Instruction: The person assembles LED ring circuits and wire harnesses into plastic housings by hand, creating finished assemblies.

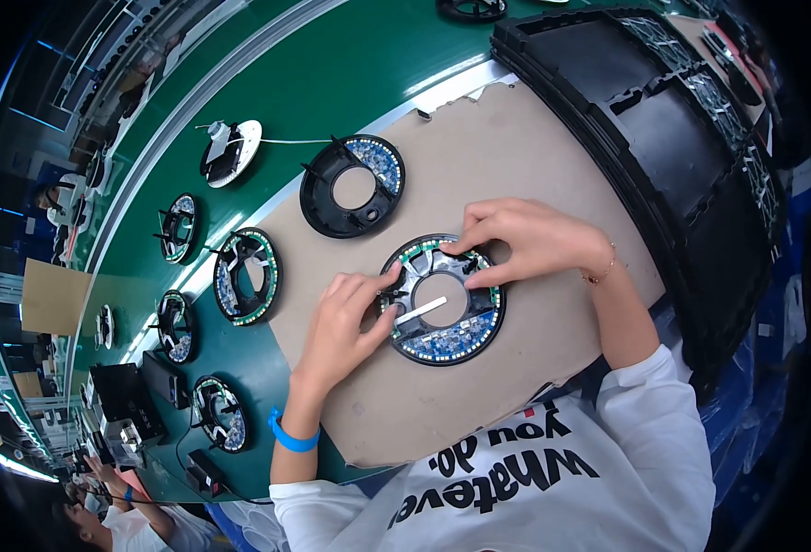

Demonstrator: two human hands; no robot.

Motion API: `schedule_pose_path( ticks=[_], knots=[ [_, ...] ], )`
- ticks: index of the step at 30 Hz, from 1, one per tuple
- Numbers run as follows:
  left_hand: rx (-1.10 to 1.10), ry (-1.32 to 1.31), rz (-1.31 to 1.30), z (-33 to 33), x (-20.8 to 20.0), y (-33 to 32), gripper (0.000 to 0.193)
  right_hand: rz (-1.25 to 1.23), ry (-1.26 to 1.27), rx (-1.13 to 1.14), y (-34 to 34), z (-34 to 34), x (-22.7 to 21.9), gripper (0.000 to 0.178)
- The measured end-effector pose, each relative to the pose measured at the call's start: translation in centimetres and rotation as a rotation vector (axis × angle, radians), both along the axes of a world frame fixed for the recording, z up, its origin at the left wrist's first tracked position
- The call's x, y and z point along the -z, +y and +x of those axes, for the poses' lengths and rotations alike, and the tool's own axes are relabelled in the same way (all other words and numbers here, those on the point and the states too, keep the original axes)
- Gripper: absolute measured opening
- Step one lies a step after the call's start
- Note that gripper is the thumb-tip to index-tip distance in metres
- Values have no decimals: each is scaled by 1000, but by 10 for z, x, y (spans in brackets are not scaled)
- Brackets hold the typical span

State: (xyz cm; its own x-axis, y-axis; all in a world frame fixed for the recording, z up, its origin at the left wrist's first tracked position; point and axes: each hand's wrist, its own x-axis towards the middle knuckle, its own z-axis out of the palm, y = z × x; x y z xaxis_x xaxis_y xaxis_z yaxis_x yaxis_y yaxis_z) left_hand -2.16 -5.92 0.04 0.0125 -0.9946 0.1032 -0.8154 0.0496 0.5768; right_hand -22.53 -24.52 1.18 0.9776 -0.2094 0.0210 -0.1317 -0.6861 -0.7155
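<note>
Exposure good mid-frame: cardboard (562,331) evenly lit, matte. Ring unit (465,339), left hand (336,327) and right hand (534,241) read crisp. Green desk (304,83) is glossy: white glare streaks (447,75) just off the cardboard's far edge, more past its left edge. Black crate (562,55) runs dark, low detail. Tube light (24,465) blown out lower left. Heavy fisheye: desk's far edge bows, background small and soft, corners vignette to black.

The black ring (412,276) lies flat on the cardboard (534,340), blue board (456,340) on its near half, white strip (424,309) slanting at its left.
</note>
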Motion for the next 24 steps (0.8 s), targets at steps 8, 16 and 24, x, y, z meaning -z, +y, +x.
schedule_pose_path(
  ticks=[8, 16, 24],
  knots=[
    [52, 209, 87, -15, -19, -29, 66, 16, -249, -3, 3, 11, -1, 15],
    [28, 396, 82, -6, -6, -52, 33, -72, -305, -128, 28, 17, 14, 21],
    [44, 324, 73, -4, -8, -63, 16, -247, -400, 27, 32, 18, 21, 12]
  ],
)
